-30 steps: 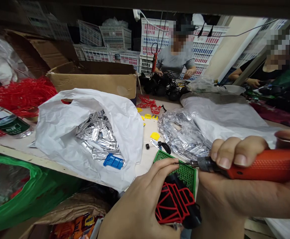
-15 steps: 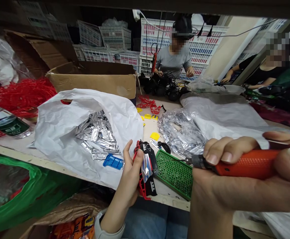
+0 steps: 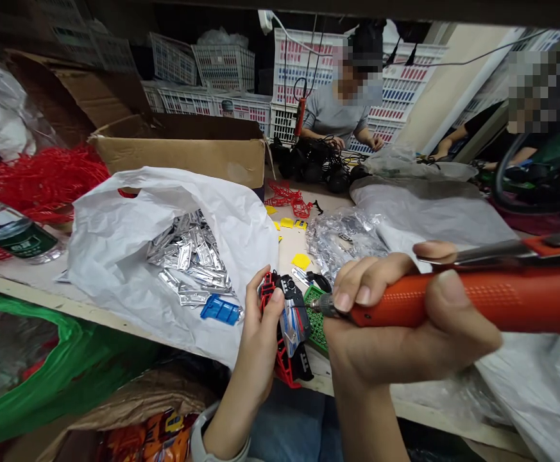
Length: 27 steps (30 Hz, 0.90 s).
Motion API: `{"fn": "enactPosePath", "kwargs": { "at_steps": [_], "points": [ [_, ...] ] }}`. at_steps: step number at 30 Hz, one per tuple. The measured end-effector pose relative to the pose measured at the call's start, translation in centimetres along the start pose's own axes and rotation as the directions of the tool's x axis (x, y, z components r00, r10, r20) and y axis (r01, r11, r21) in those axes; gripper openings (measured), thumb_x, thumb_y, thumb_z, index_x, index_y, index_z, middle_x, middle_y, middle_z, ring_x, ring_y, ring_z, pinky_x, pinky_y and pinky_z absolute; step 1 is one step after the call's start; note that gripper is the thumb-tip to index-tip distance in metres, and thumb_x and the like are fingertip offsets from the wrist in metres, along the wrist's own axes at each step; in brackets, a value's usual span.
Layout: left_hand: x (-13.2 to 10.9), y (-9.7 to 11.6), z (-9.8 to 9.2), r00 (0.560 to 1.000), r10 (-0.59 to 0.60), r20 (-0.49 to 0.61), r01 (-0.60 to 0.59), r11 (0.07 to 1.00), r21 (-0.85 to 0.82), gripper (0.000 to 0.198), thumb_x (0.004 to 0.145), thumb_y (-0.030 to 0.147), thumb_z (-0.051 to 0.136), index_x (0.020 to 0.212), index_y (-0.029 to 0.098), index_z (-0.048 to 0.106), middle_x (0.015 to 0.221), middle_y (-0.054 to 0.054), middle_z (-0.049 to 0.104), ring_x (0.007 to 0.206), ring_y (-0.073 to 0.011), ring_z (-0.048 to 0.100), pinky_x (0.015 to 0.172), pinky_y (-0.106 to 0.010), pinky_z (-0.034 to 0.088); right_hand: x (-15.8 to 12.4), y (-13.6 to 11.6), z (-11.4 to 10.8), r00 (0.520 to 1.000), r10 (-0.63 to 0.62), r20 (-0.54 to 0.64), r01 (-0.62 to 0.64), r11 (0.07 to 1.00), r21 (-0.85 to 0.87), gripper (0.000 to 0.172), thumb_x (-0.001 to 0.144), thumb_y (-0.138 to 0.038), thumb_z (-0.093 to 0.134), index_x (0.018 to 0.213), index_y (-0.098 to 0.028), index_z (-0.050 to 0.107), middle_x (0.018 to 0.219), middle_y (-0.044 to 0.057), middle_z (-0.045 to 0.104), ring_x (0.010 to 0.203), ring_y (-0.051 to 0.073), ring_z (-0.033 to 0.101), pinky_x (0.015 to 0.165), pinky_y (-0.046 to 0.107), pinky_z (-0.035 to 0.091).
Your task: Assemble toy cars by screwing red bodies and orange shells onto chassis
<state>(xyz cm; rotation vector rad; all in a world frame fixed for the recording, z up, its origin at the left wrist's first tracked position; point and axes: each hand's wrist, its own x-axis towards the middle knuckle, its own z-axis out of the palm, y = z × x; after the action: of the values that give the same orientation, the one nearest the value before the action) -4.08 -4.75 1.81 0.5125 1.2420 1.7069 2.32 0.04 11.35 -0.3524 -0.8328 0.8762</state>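
Note:
My left hand is closed around a red and black toy vehicle part with a shiny silver, blue and red plate on it. In my right hand is an orange electric screwdriver, its fingers wrapped round the body. The thin bit points left and reaches the toy part's face; whether it touches a screw I cannot tell. Behind the screwdriver's nose lies a green perforated tray, partly hidden by my right hand. A blue plastic piece rests left of my left hand.
A white bag holds many silver plates. Behind it stands a cardboard box. Yellow pieces and a clear plastic bag lie beyond my hands. A co-worker sits across the table by black cabled parts.
My right hand has moved left with the electric screwdriver, bringing the bit from over the green tray to the toy part. My left hand still holds the part, shifted slightly right.

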Motion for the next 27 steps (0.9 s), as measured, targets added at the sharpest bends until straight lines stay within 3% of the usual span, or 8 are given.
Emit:
{"fn": "enactPosePath", "kwargs": {
  "at_steps": [3, 8, 13, 18, 20, 23, 25, 27],
  "points": [
    [0.1, -0.3, -0.2, 1.000, 0.029, -0.005, -0.029, 0.998, 0.055, 0.057, 0.095, 0.059, 0.060, 0.143, 0.033, 0.047, 0.149, -0.006, 0.058, 0.140, -0.0257, 0.054, 0.116, -0.040, 0.042, -0.3, 0.5, 0.5, 0.998, 0.040, -0.038, -0.039, 0.999, 0.019, 0.008, 0.074, -0.025, 0.056, 0.082, -0.024, 0.058, 0.039, -0.011, 0.044, 0.027, 0.011, 0.035, 0.033, 0.024, 0.030],
    [0.5, -0.7, -0.9, 0.994, 0.098, -0.041, -0.092, 0.987, 0.130, 0.053, 0.094, 0.060, 0.062, 0.139, 0.033, 0.051, 0.152, -0.006, 0.054, 0.147, -0.0279, 0.046, 0.120, -0.041, 0.037, -0.8, 1.5, 0.5, 0.999, 0.022, 0.027, -0.022, 1.000, 0.010, 0.006, 0.075, -0.026, 0.057, 0.081, -0.026, 0.055, 0.041, -0.012, 0.043, 0.026, 0.010, 0.034, 0.031, 0.024, 0.029],
    [0.5, -1.1, -0.8, 0.992, 0.108, -0.068, -0.100, 0.989, 0.112, 0.051, 0.096, 0.058, 0.059, 0.139, 0.032, 0.051, 0.150, -0.007, 0.056, 0.146, -0.0288, 0.046, 0.115, -0.041, 0.044, -1.0, 1.9, 0.4, 0.998, 0.057, -0.011, -0.056, 0.998, 0.018, 0.007, 0.077, -0.029, 0.059, 0.082, -0.025, 0.056, 0.041, -0.012, 0.044, 0.027, 0.010, 0.036, 0.032, 0.023, 0.030],
    [0.4, -1.0, -0.6, 0.991, 0.115, -0.063, -0.108, 0.989, 0.106, 0.059, 0.093, 0.060, 0.062, 0.143, 0.032, 0.049, 0.151, -0.007, 0.055, 0.144, -0.0294, 0.048, 0.112, -0.040, 0.045, 0.9, 1.1, -0.9, 0.997, 0.073, 0.014, -0.072, 0.995, -0.071, 0.013, 0.082, -0.031, 0.060, 0.088, -0.020, 0.061, 0.044, -0.010, 0.050, 0.033, 0.011, 0.043, 0.038, 0.023, 0.035],
    [0.5, -0.6, -0.8, 0.992, 0.083, -0.093, -0.078, 0.995, 0.057, 0.060, 0.093, 0.061, 0.062, 0.144, 0.033, 0.048, 0.152, -0.006, 0.054, 0.142, -0.0284, 0.050, 0.110, -0.038, 0.046, 2.0, 0.7, -2.3, 0.999, 0.034, 0.019, -0.030, 0.976, -0.214, 0.017, 0.079, -0.033, 0.068, 0.086, -0.019, 0.063, 0.052, -0.007, 0.058, 0.044, 0.012, 0.052, 0.047, 0.025, 0.043],
    [0.7, 0.3, -1.2, 0.993, 0.051, -0.106, -0.063, 0.992, -0.107, 0.057, 0.092, 0.057, 0.060, 0.142, 0.032, 0.052, 0.144, -0.004, 0.060, 0.125, -0.0231, 0.062, 0.096, -0.030, 0.053, 2.8, 0.2, -4.2, 0.999, -0.032, -0.019, 0.022, 0.918, -0.395, 0.026, 0.074, -0.037, 0.077, 0.090, -0.019, 0.066, 0.080, -0.002, 0.071, 0.073, 0.017, 0.067, 0.067, 0.030, 0.049],
    [0.8, 1.0, -1.1, 0.986, 0.056, -0.156, -0.090, 0.972, -0.219, 0.054, 0.089, 0.048, 0.061, 0.140, 0.030, 0.056, 0.134, -0.003, 0.067, 0.102, -0.0181, 0.070, 0.082, -0.025, 0.057, 2.5, -0.4, -5.0, 0.990, -0.109, -0.085, 0.064, 0.905, -0.420, 0.031, 0.075, -0.032, 0.074, 0.103, -0.020, 0.067, 0.101, 0.000, 0.071, 0.094, 0.020, 0.068, 0.080, 0.032, 0.050],
    [0.7, 1.9, -0.8, 0.958, 0.086, -0.274, -0.166, 0.944, -0.284, 0.056, 0.085, 0.041, 0.063, 0.140, 0.030, 0.058, 0.123, -0.003, 0.072, 0.085, -0.0150, 0.070, 0.072, -0.023, 0.058, 1.6, -1.4, -5.6, 0.945, -0.270, -0.185, 0.174, 0.893, -0.415, 0.033, 0.076, -0.021, 0.066, 0.109, -0.021, 0.068, 0.110, 0.001, 0.068, 0.103, 0.020, 0.065, 0.088, 0.034, 0.048]
  ]
}}
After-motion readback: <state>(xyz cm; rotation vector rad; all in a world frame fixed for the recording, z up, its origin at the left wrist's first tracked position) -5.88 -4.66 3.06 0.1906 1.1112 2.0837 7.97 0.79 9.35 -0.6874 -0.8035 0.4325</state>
